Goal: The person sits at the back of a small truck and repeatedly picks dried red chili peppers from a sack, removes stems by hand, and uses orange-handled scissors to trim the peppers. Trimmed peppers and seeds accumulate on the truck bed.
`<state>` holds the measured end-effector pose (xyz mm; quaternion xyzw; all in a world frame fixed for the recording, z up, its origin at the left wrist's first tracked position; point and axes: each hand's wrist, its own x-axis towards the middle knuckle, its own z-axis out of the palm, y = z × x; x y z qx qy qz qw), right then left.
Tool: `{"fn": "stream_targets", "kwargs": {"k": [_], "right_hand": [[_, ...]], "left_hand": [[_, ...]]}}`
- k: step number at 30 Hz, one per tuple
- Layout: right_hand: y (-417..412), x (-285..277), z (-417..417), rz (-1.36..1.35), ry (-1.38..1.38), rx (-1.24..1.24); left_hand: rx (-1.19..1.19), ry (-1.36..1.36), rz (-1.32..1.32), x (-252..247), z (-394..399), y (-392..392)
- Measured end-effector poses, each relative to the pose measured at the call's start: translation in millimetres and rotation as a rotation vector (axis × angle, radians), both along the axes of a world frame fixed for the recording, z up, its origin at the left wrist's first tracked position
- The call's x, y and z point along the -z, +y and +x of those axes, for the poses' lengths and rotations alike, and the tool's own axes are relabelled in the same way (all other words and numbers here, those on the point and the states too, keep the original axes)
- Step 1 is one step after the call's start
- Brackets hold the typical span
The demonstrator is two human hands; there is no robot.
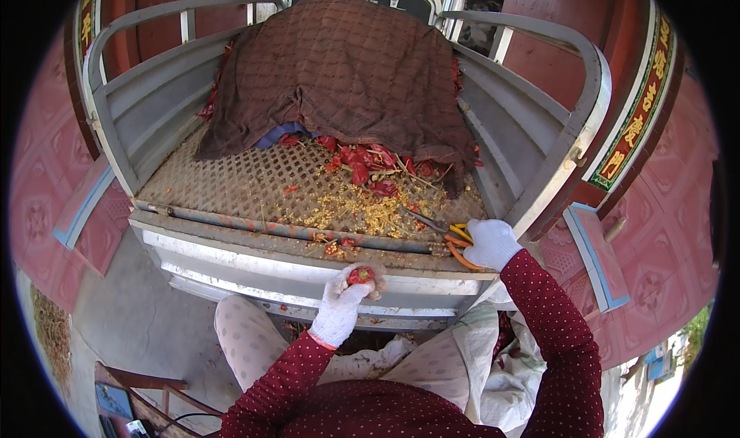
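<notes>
My left hand (347, 299), in a white knit glove with a soiled palm, holds a dried red chili pepper (361, 275) just in front of the cargo bed's edge. At the right end of that edge, my gloved right hand (491, 244) is on the orange and yellow handles of a pair of scissors (435, 225). Their blades are parted and point up and left over the bed. Loose yellow seeds (370, 210) lie scattered there. Behind the seeds, several dried red chili peppers (361, 163) with stems spill from under a dark brown cloth (347, 74).
Metal side walls (514, 108) and rails enclose the cargo bed (214, 172). A white woven sack (509, 392) with red pieces inside stands by my right leg. At lower left is a wooden chair or stool (144, 380) with small items on it.
</notes>
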<state>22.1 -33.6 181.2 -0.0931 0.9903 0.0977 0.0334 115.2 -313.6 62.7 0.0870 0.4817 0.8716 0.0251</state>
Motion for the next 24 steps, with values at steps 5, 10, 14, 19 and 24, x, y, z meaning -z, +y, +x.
{"fn": "stream_targets", "kwargs": {"k": [5, 10, 14, 19, 24], "right_hand": [[25, 18, 27, -0.174, 0.105, -0.001], [12, 31, 84, -0.458, 0.178, -0.242], [-12, 28, 102, -0.455, 0.185, -0.447], [-23, 27, 103, -0.309, 0.216, -0.498], [-27, 32, 106, -0.291, 0.123, -0.527]], "left_hand": [[-0.016, -0.127, -0.010, 1, 2, 3], [0.062, -0.231, -0.001, 7, 1, 0], [0.135, -0.291, 0.036, 6, 7, -2], [0.178, -0.287, -0.014, -2, 9, -7], [0.078, -0.334, -0.028, 4, 11, -6]]}}
